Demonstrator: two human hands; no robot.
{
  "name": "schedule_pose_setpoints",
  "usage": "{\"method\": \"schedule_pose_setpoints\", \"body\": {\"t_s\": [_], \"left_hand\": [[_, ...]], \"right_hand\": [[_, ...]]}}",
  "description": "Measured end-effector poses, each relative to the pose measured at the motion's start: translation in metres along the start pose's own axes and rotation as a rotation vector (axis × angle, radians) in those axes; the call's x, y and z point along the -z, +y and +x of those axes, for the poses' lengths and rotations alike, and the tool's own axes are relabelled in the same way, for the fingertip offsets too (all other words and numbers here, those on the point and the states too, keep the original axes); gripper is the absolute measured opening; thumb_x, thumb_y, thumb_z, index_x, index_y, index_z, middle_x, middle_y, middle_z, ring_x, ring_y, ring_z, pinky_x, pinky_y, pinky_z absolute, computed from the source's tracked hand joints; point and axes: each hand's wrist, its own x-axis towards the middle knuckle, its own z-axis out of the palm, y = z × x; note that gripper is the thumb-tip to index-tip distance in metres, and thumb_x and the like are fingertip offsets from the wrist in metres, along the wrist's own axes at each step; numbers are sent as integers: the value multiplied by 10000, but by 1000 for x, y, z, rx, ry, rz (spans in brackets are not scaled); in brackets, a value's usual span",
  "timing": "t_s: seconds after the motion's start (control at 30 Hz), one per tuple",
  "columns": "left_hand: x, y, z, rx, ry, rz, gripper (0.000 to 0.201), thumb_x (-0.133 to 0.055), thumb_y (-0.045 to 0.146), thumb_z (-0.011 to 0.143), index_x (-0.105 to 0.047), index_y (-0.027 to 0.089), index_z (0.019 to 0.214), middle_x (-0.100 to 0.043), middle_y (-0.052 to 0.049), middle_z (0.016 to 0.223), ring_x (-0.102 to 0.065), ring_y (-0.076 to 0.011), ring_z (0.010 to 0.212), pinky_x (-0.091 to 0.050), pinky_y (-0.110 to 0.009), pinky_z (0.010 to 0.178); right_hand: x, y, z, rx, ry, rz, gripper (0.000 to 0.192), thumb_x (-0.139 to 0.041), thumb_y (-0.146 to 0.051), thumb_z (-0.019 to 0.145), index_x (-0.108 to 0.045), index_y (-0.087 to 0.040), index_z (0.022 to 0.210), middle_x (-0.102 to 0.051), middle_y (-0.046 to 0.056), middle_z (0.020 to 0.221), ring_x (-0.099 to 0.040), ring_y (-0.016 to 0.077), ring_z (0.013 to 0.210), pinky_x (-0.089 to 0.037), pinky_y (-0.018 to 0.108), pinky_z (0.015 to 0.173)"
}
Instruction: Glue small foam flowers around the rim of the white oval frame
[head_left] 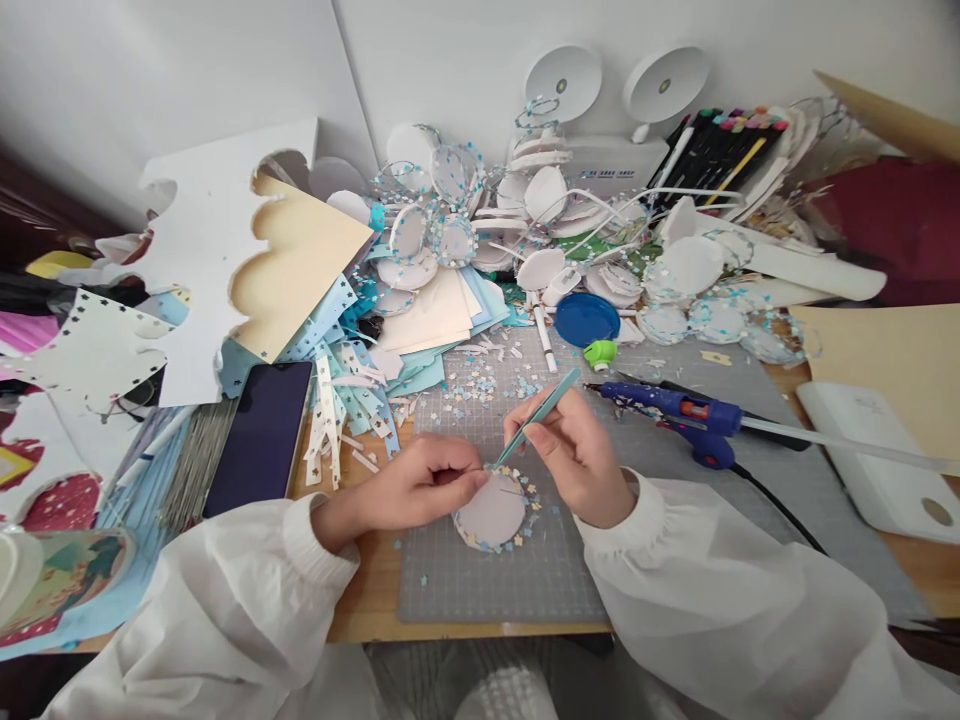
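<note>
A round white disc [491,512] lies on the grey cutting mat [450,590], rimmed with small blue and cream paper flowers. My left hand [427,480] is closed in a pinch at the disc's upper left edge; its fingertips hide whatever is between them. In my right hand [574,450] is a pair of teal tweezers [541,412], held like a pen. The tweezer tips point down at the disc's top edge, close beside my left fingertips. Loose paper flowers [480,385] are scattered on the mat beyond my hands.
To the right lies a blue hot glue gun [675,403] with its cord. A blue lid [587,318], a green cap [600,353] and a white marker [544,335] sit behind. A phone [259,435] is at left. Flower-trimmed discs [454,240] pile along the wall.
</note>
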Motion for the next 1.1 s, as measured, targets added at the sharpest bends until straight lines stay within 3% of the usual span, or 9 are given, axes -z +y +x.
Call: {"method": "schedule_pose_setpoints", "body": {"t_s": [0.53,1.1], "left_hand": [[2,1,1,8,-9,8,381,-410,319,927,-318,178,586,-309,38,583,-306,-93,547,-266,-238,518],[2,1,1,-39,-4,-5,360,-430,264,924,-321,175,592,-307,45,586,-299,-91,545,-262,-231,523]], "right_hand": [[-1,0,1,22,19,-40,68,-475,-281,940,-480,-217,961,-593,37,828,-571,154,748,-487,320,670],[-1,-5,3,-68,-22,-29,165,-496,-364,928,-471,-211,870,-593,23,753,-561,138,661,-483,300,621]]}}
